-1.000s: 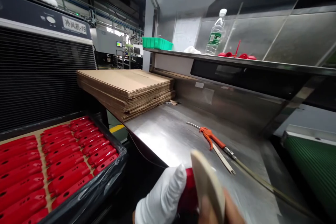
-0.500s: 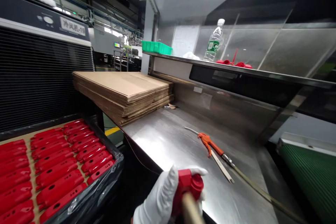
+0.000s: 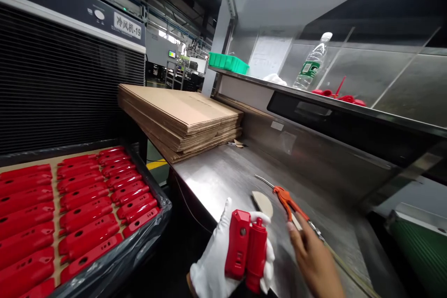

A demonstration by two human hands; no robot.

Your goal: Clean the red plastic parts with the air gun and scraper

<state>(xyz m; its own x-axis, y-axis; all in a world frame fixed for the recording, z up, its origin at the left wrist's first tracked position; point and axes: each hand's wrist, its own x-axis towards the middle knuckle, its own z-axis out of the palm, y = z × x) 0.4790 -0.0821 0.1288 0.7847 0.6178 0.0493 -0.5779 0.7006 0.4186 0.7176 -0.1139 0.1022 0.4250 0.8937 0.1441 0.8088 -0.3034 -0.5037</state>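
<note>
My left hand (image 3: 213,256), in a white glove, is closed around two red plastic pieces side by side: a flat-faced housing (image 3: 238,244) with small slots and a rounder, tube-like part (image 3: 257,251). My bare right hand (image 3: 312,253) is at the right over the bench, its thumb and fingers partly apart with nothing visible between them. Its fingertips overlap a pale wooden stick (image 3: 297,221) beside an orange air blow gun (image 3: 288,200). A beige, rounded flat piece (image 3: 263,205), slightly blurred, is just beyond the red parts; whether it touches the bench I cannot tell.
To the left, a black-lined box (image 3: 153,181) holds rows of red housings (image 3: 85,198). Flattened cardboard (image 3: 188,107) is stacked on the metal bench (image 3: 213,172). Above, a shelf (image 3: 258,79) carries a green bin (image 3: 228,63), a water bottle (image 3: 310,65) and red parts (image 3: 338,95).
The red pieces have turned so their long faces show. A blurred beige rod in front of them is gone, and a beige rounded piece shows beyond. My right hand has appeared. The view has shifted left.
</note>
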